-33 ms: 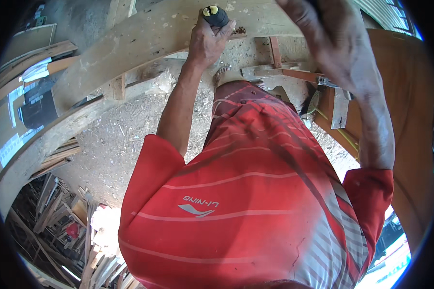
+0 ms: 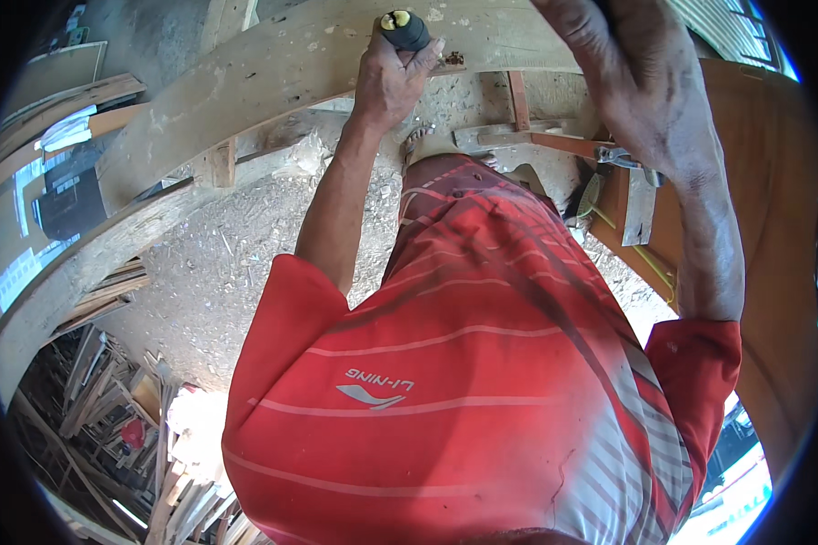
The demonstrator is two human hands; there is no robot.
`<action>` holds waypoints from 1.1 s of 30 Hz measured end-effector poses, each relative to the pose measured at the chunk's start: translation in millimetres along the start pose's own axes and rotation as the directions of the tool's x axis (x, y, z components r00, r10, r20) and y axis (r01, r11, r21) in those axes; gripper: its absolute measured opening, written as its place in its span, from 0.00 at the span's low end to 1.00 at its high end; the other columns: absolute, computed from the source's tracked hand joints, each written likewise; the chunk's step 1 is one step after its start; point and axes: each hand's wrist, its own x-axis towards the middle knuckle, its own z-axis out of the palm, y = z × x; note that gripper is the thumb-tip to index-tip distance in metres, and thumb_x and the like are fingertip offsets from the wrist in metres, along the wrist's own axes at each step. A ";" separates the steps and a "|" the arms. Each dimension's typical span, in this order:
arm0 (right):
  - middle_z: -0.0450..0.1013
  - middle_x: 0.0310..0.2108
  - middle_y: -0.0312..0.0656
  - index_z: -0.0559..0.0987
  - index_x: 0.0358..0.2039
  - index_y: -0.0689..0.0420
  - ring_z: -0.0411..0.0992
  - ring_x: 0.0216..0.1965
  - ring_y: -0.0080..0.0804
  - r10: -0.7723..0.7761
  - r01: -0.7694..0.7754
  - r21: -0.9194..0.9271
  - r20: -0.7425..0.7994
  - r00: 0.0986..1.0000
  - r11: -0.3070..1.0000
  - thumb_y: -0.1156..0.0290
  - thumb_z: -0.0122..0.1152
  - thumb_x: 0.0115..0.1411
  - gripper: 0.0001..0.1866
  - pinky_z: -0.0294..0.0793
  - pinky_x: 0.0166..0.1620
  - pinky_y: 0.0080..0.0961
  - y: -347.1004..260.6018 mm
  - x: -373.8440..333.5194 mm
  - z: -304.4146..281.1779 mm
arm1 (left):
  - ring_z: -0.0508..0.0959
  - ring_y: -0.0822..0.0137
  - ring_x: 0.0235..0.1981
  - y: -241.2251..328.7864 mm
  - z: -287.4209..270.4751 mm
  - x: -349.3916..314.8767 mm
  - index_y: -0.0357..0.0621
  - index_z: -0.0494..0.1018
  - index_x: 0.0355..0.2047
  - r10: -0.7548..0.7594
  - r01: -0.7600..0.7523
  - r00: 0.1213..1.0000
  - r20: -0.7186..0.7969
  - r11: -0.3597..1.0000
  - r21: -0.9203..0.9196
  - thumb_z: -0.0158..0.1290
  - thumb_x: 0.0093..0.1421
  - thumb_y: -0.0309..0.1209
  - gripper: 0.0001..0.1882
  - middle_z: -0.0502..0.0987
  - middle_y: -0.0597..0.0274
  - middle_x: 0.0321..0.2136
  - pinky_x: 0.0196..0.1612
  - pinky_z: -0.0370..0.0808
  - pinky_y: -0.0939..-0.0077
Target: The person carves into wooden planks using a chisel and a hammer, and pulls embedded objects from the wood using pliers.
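Observation:
My left hand (image 2: 393, 86) is closed round the dark handle of a chisel (image 2: 404, 31), held upright over a long pale wooden board (image 2: 273, 64). The handle's top is yellowish and split, and its blade is hidden below my fist. Just right of that fist, brown wood chips (image 2: 452, 59) lie at a rough spot on the board's near edge. My right hand (image 2: 650, 91) is raised at the upper right, near the camera. Its fingertips run out of the picture; something dark shows between thumb and fingers, too cut off to name.
A large brown wooden panel (image 2: 763, 227) stands at the right, with a flat metal strip (image 2: 640, 209) beside it. A reddish bar (image 2: 563, 143) lies below the board. Scrap wood (image 2: 109, 391) is heaped at the lower left, and a dark flat object (image 2: 74, 204) rests at the left.
My right hand has shifted very slightly to the right. My left hand and the chisel stay in place.

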 end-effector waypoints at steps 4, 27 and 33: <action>0.62 0.19 0.45 0.71 0.32 0.60 0.64 0.20 0.35 -0.074 0.067 -0.078 -0.095 0.993 0.995 0.54 0.58 0.71 0.20 0.64 0.27 0.37 -1.5 4.9 3.1 | 0.81 0.71 0.39 3.4 -3.0 -9.3 0.38 0.69 0.44 -0.072 0.069 0.997 -0.025 0.993 -0.098 0.61 0.67 0.32 0.14 0.81 0.60 0.37 0.48 0.77 0.73; 0.72 0.20 0.49 0.73 0.45 0.61 0.73 0.20 0.43 -0.213 0.214 -0.047 0.038 0.976 0.976 0.57 0.56 0.73 0.17 0.73 0.29 0.41 7.1 -19.1 36.2 | 0.84 0.68 0.27 11.9 32.1 -36.5 0.29 0.61 0.44 0.045 -0.020 0.945 -0.323 0.997 0.080 0.63 0.63 0.27 0.21 0.80 0.56 0.26 0.30 0.80 0.76; 0.75 0.23 0.54 0.71 0.44 0.60 0.76 0.24 0.55 -0.078 0.184 -0.277 0.356 0.931 0.943 0.58 0.57 0.71 0.16 0.70 0.29 0.48 38.5 -31.0 48.8 | 0.84 0.66 0.27 -5.1 40.6 -45.3 0.28 0.62 0.46 0.117 -0.088 0.931 -0.346 0.991 0.100 0.65 0.62 0.29 0.24 0.80 0.55 0.28 0.31 0.80 0.74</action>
